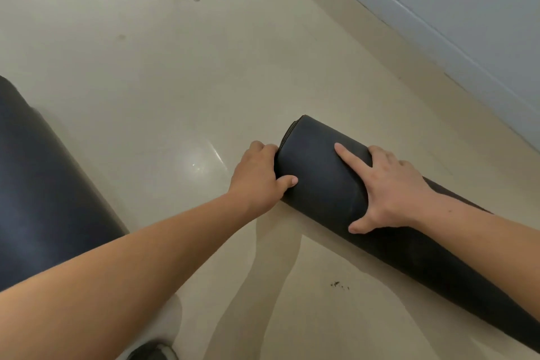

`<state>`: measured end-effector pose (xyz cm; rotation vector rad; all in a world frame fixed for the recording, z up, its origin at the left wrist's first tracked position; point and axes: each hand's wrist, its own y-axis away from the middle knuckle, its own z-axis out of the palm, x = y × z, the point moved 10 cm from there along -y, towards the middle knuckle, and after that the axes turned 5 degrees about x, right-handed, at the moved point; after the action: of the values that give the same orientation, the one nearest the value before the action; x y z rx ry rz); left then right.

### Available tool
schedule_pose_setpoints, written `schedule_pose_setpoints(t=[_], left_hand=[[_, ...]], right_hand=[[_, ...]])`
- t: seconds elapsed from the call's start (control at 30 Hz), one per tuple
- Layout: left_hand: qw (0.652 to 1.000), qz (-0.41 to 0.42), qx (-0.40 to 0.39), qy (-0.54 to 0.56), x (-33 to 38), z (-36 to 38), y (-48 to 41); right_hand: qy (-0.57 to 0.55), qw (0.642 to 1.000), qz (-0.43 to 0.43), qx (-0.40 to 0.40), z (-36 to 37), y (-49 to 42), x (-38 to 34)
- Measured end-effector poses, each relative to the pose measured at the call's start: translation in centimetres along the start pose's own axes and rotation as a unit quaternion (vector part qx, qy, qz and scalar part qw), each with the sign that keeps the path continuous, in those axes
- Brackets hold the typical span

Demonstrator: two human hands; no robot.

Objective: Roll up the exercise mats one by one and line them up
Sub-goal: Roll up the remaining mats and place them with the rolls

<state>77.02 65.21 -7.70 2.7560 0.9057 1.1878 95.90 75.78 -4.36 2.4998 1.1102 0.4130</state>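
a: where are the hands?

b: both on the rolled black mat [318, 172]. the left hand [257, 175] cups its open end, fingers curled round the rim and thumb on top. the right hand [388, 193] lies spread on the roll's top, index finger straight, thumb down the near side, pressing and not clutching.

a: and how does the roll lie?

b: on the beige floor [146, 67], with its long axis running from the end at the left hand down to the lower right, under the right forearm, roughly along the foot of the grey wall [467, 23]. it's just beside the wall.

a: so what does lining up turn on?

b: i'd judge the left hand squares the end while the right steadies. the second dark mat [43, 199] sits well apart on the left, nearer the left arm.
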Motion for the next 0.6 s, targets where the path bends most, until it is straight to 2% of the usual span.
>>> schedule_pose_setpoints(t=[0.13, 0.3, 0.43, 0.6], left_hand=[[0.995, 0.021, -0.073, -0.058, 4.0, 4.3, -1.0], [0.972, -0.015, -0.19, -0.141, 8.0, 5.8, -2.5], [0.955, 0.001, -0.167, -0.246, 11.3, 6.2, -3.6], [0.965, 0.012, -0.133, -0.226, 14.9, 8.7, -5.1]], right_hand=[[-0.009, 0.997, 0.067, 0.035, 2.4, 3.3, 4.8], [-0.037, 0.993, 0.094, 0.054, 3.4, 4.2, 7.2], [-0.03, 0.99, 0.132, 0.043, 3.5, 5.7, 9.4], [-0.058, 0.974, 0.217, 0.028, 7.2, 10.2, 15.6]])
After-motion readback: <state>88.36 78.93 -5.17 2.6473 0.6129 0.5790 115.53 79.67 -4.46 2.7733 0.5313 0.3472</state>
